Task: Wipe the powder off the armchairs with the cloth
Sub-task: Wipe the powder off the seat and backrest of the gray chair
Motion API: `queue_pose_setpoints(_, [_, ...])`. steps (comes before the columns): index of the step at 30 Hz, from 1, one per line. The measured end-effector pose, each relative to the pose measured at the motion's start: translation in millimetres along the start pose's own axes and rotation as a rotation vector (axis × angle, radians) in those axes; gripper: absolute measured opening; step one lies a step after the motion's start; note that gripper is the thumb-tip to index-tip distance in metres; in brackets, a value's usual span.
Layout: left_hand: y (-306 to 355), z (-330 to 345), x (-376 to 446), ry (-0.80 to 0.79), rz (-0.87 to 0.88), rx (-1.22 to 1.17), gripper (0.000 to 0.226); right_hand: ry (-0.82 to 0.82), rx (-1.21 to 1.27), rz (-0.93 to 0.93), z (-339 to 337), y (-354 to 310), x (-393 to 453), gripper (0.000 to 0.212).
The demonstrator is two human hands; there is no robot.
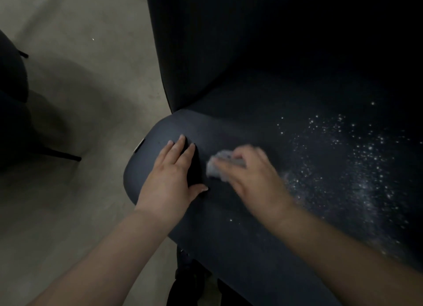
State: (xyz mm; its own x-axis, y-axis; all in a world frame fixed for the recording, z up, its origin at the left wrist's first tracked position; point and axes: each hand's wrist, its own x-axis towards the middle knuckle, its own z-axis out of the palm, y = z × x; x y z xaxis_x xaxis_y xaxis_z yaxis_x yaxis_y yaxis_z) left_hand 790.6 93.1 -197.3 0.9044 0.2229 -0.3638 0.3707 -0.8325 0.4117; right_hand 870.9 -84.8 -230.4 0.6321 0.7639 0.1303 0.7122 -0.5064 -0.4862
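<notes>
While the right hand [249, 175] bunches the pale cloth [219, 166] under curled fingers and presses it to the dark seat of the armchair [229, 232], the left hand [174, 175] lies flat beside it, fingers straight and spread, bracing on the seat's front left corner and holding nothing. The right hand is blurred, so the exact grip is hard to read, but the cloth is clearly trapped between the fingers and the fabric.

Most of the powder [357, 168] sits well to the right of the cloth, a wide scatter of white specks with a denser smear near the right forearm. To my eye the job here is barely half done. The sensible play is long, firm strokes that gather the specks into one heap instead of flicking them about, with a fresh face of the cloth turned down as it loads up. Watch that dense smear: dragging a forearm through it would spread it.

Off to the left stands a second armchair [11, 88], dark legs on the pale floor [80, 42], well apart. Nothing sits between cloth and powder.
</notes>
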Motion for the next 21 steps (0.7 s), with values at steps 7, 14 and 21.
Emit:
queue_pose_setpoints(7, [-3, -1, -4, -0.034, 0.013, 0.024, 0.096, 0.135, 0.020, 0.252, -19, 42, 9, 0.028])
queue_pose_setpoints(14, [-7, -1, -10, -0.052, 0.018, 0.048, 0.096, -0.062, -0.004, -0.015, -26, 3, -31, 0.032])
queue_pose_setpoints(21, [-2, 2, -19, -0.040, -0.025, 0.066, 0.093, 0.054, 0.017, 0.208, -11, 3, 4, 0.033])
